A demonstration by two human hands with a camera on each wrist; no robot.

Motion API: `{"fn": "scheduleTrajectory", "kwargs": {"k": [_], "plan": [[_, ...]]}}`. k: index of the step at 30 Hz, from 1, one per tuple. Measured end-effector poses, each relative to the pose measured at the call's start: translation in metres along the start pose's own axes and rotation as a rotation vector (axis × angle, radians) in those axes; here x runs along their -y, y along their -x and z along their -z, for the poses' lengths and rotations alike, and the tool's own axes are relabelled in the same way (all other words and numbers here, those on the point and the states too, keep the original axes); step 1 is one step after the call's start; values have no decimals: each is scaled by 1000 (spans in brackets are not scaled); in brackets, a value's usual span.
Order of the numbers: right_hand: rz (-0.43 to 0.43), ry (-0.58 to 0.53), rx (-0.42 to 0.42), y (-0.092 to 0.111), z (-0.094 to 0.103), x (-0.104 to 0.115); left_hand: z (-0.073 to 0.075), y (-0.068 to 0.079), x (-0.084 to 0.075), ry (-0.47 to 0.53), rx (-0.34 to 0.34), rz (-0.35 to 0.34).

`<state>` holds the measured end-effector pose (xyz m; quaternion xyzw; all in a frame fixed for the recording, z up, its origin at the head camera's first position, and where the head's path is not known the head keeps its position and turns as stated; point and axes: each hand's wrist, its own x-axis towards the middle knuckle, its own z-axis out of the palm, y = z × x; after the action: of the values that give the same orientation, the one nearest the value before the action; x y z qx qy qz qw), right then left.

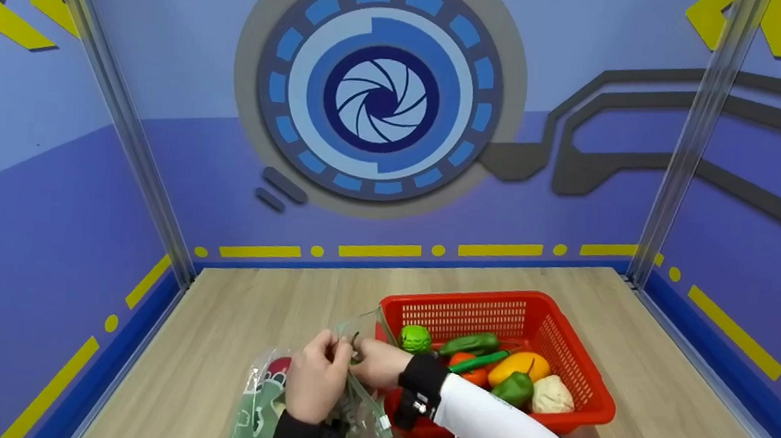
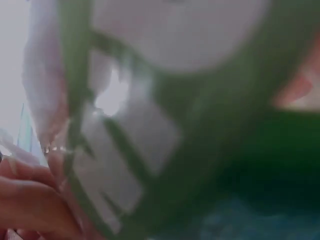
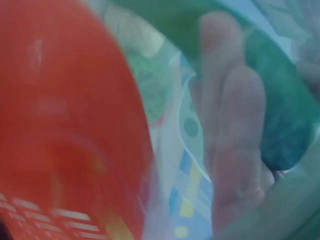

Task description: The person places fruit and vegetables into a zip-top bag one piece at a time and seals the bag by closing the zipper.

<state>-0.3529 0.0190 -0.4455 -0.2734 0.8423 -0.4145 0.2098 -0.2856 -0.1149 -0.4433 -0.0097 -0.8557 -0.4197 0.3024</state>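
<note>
My left hand [image 1: 317,382] pinches the upper edge of a clear plastic zip bag [image 1: 255,409] with green and white print. In the left wrist view the printed bag [image 2: 200,85] fills most of the picture, blurred. At the bag's mouth, my right hand [image 1: 380,364] meets the left one, with a dark curved stem showing between them. The right wrist view has its fingers [image 3: 237,115] lying along a long green pepper [image 3: 285,115], which they hold. Part of the pepper is hidden. Plastic film lies around these fingers.
A red basket [image 1: 595,384] stands right of the bag, under my right forearm. In it lie a bumpy light-green vegetable [image 1: 415,339], a long green pepper [image 1: 470,344], a green bell pepper [image 1: 513,390], a yellow one [image 1: 524,364] and a pale lumpy one [image 1: 552,395]. Walls enclose the wooden table [image 1: 274,307].
</note>
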Motion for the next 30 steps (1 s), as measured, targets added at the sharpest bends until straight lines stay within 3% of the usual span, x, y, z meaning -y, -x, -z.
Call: {"fn": "scheduleTrajectory", "kwargs": {"k": [9, 23, 30], "plan": [[-6, 39, -7, -1, 1, 1, 0, -1, -1, -14, 17, 12], [137, -1, 0, 1, 5, -5, -1, 1, 1, -22, 1, -8], [71, -38, -18, 6, 12, -7, 0, 0, 0, -22, 14, 2]]}}
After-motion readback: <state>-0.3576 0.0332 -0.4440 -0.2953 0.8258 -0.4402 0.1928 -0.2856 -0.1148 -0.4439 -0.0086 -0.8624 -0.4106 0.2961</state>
